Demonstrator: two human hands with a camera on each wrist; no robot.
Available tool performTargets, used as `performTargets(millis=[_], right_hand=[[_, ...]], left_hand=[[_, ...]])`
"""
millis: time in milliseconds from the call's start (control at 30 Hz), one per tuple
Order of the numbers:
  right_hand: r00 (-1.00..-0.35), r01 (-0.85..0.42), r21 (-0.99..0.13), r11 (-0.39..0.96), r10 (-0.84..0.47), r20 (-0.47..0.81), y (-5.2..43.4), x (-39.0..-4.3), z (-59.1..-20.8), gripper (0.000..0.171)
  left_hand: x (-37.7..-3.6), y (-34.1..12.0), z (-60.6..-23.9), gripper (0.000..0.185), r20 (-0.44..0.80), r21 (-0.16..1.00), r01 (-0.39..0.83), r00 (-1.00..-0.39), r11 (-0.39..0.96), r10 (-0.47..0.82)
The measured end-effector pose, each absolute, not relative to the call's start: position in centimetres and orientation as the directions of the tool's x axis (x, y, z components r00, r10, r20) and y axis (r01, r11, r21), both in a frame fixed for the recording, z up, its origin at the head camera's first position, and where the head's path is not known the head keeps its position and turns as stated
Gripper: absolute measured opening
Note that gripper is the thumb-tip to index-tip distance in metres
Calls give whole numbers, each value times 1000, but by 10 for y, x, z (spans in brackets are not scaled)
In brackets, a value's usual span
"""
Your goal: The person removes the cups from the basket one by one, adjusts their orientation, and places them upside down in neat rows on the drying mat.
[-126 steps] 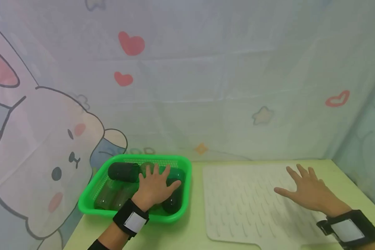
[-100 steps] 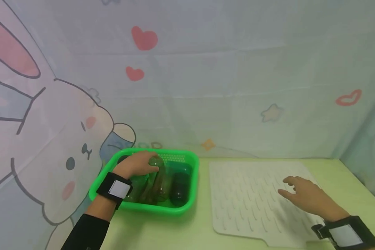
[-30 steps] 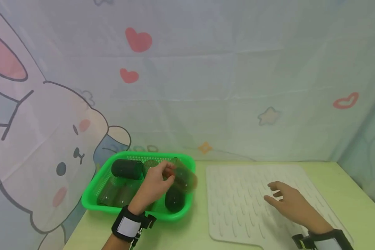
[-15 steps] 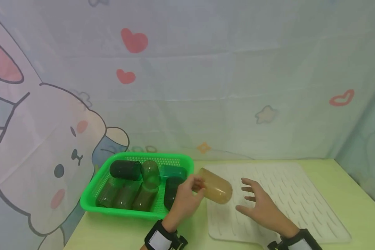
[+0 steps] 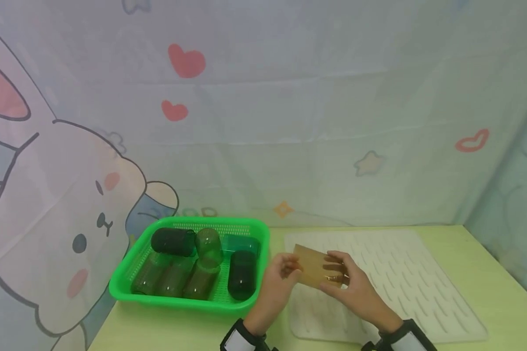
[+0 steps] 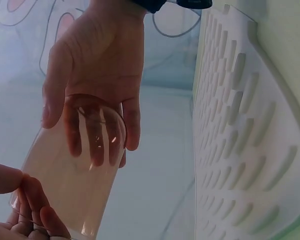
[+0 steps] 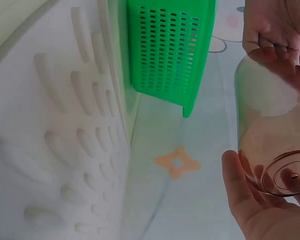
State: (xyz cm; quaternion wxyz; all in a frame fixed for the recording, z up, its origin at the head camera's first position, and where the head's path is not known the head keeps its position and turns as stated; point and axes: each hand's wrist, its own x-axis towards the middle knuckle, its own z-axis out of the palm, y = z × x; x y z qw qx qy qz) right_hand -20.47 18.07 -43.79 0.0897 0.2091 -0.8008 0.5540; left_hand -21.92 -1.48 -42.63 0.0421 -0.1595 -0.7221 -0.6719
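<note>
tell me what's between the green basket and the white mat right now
In the head view, the left hand sits between the green basket and the white mat, over a bare strip of table, holding the amber cup with the right hand.

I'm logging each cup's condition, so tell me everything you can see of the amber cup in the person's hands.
The amber cup is a see-through, brownish tumbler that looks like plastic, with straight smooth walls, a round ringed base and nothing inside. It lies roughly on its side in the air above the near left part of the white mat, just right of the green basket. The left hand pinches its rim end, and the right hand cups its base end. No cracks show.
</note>
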Motion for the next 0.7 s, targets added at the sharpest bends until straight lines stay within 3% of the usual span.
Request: performTargets(millis=[200,367,533,700], right_hand=[[-891,-449,-840,305,-228,393,181,-207,-436,58],[-895,-446,-797,407,-211,393,185,-210,-430,61],[-915,-401,-734,548,-206,346,193,-215,-423,68],[-934,-356,-654,667,-239,265,195,-225,-416,76]], left_hand=[[-222,-24,-424,21,356,920,381,-911,94,206],[-228,-45,-416,30,329,830,442,-880,339,343],[-226,-65,-399,38,323,584,543,-837,603,441],[-218,-86,-383,36,370,403,594,-801,696,470]])
